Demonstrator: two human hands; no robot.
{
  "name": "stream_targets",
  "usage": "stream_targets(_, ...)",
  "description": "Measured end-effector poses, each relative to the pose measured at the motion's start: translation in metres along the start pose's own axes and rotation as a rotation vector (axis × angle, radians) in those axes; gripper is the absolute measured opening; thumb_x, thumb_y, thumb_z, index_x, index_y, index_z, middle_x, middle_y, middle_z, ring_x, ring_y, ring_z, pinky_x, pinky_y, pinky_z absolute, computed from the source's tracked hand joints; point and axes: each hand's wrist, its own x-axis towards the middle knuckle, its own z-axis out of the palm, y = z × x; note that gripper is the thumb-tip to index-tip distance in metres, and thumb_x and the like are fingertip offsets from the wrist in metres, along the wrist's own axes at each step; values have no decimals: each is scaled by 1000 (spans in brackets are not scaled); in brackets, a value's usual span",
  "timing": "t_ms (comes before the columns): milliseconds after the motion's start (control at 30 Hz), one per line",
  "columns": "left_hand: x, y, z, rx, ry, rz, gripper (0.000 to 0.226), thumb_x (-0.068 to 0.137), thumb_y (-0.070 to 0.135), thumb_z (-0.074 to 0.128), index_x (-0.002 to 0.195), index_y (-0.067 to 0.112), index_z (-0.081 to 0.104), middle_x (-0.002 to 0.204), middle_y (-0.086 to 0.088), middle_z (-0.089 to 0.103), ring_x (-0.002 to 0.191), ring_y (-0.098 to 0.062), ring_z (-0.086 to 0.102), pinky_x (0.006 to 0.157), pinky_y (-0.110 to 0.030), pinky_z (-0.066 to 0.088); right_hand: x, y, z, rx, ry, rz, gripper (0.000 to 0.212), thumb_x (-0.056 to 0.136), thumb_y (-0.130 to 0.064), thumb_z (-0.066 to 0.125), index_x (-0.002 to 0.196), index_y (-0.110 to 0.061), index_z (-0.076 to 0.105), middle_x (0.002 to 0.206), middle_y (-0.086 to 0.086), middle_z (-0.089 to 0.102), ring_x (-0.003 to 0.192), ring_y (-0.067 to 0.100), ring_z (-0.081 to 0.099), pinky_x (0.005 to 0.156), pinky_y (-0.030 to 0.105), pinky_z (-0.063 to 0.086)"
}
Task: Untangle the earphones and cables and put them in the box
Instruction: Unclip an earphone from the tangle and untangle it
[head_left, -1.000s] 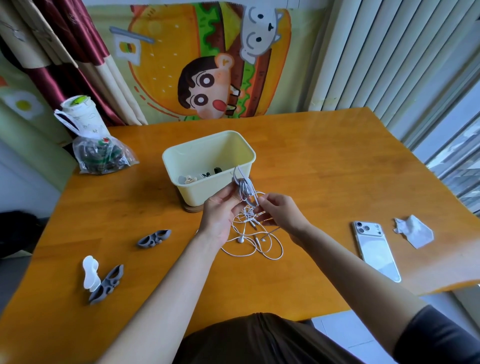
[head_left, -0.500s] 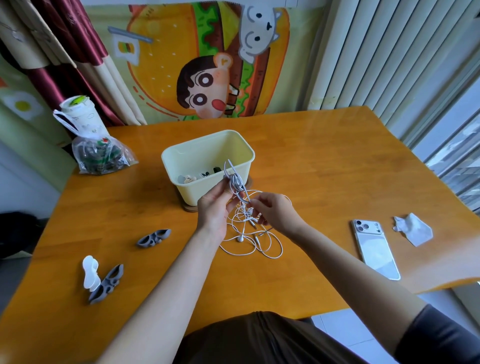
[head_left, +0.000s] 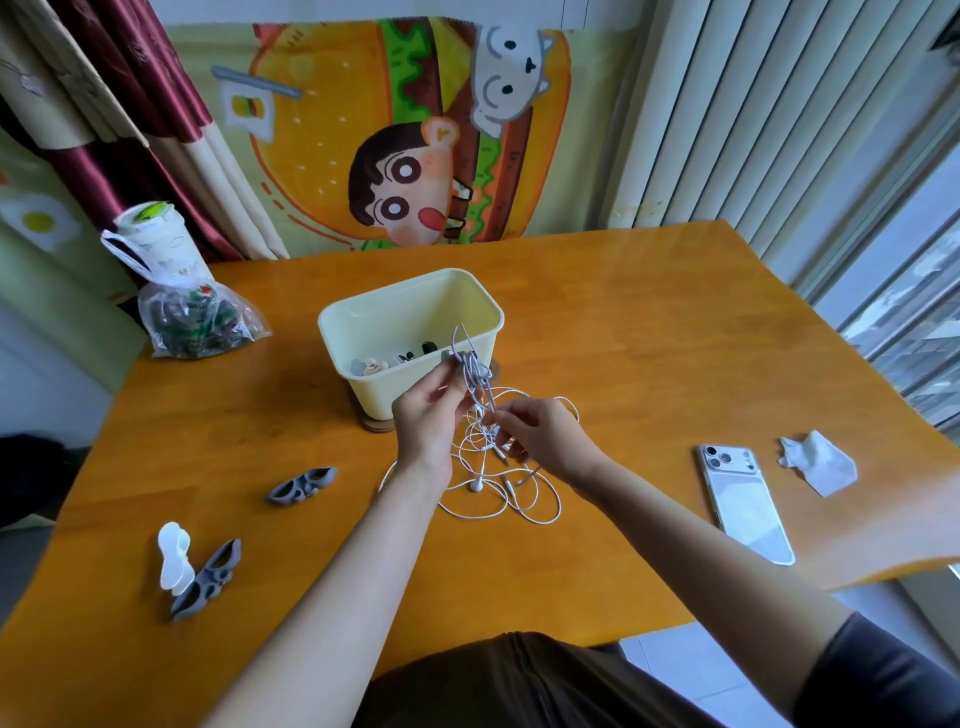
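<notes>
Table (head_left: 649, 338) carried the cream box (head_left: 374, 389). Just before the box, the left hand (head_left: 428, 421) pinched a grey cable bundle (head_left: 470, 370) aloft, and the right hand (head_left: 545, 439) pinched a strand of the white earphones (head_left: 476, 486) trailing below. Hard pulling would likely tighten the knot.

One box (head_left: 363, 358), one phone (head_left: 745, 506), two grey clips (head_left: 302, 486), one white clip (head_left: 174, 558)

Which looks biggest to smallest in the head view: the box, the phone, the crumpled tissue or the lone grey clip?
1. box
2. phone
3. crumpled tissue
4. lone grey clip, about as long as the tissue but slimmer
</notes>
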Motion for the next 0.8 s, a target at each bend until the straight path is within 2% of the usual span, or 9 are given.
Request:
stream_targets(67, 2, -6, -4, 281, 40, 186, 23, 88, 5, 65, 109, 11, 71, 91, 6, 71, 92, -18, 67, 79, -22, 54, 2, -2, 0, -80, 2, -40, 21, 96, -19, 51, 86, -12, 69, 62, -9, 58, 48, 3, 53, 54, 19, 46)
stream_targets(133, 1, -10, -8, 567, 31, 385, 24, 87, 3, 65, 111, 3, 69, 89, 1, 65, 83, -16, 64, 70, -9, 48, 2, -6, -1, -156, -21, -63, 22, 96, -20, 51, 86, -11, 69, 62, -10, 57, 47, 2, 54, 53, 18, 46)
stream_targets(233, 4, -13, -17, 740, 1, 464, 26, 86, -1, 64, 112, -1, 68, 90, -1, 61, 79, -12, 61, 65, -5, 46, 2, -11, -7, -185, -120, -43, 22, 97, -15, 49, 93, -5, 68, 64, -6, 58, 48, 4, 58, 50, 14, 48)
stream_targets(333, 9, -17, -31, 833, -96, 476, 28, 86, -2, 64, 114, -1, 67, 90, -1, 61, 81, -17, 62, 65, -6, 44, 2, -14, -18, -268, -172, -56, 22, 97, -13, 48, 94, -2, 67, 66, -1, 61, 49, 1, 59, 53, 12, 50)
stream_targets(467, 5, -17, -31, 884, -238, 462, 28, 85, -1, 66, 113, 0, 68, 94, -7, 65, 86, -15, 60, 68, -7, 44, 4, -13, -34, -433, -83, -109, 20, 96, -13, 49, 93, -4, 67, 74, 7, 68, 57, 8, 61, 60, 17, 50)
stream_targets(567, 3, -15, -28, 869, -299, 448, 28, 84, -1, 67, 111, 2, 69, 96, -8, 66, 83, -11, 58, 69, -2, 41, 5, -10, -40, -504, -39, -132, 17, 94, -18, 54, 93, -6, 66, 71, 3, 66, 54, 2, 57, 56, 14, 44)
stream_targets(700, 1, -11, -29, 875, -417, 361, 26, 85, 1, 67, 111, 4, 70, 96, -3, 66, 80, -1, 57, 69, -1, 41, 4, -7, -49, -507, 54, -157, 15, 93, -19, 57, 91, -8, 67, 67, -1, 63, 59, 9, 59, 56, 15, 43)
stream_targets(800, -1, -9, -30, 747, -477, 226, 29, 85, 0, 66, 112, 12, 68, 95, 4, 68, 84, 2, 62, 75, -5, 44, 5, -5, -51, -458, 108, -171, 12, 92, -17, 58, 89, -9, 66, 63, -8, 58, 54, 6, 58, 55, 12, 43)
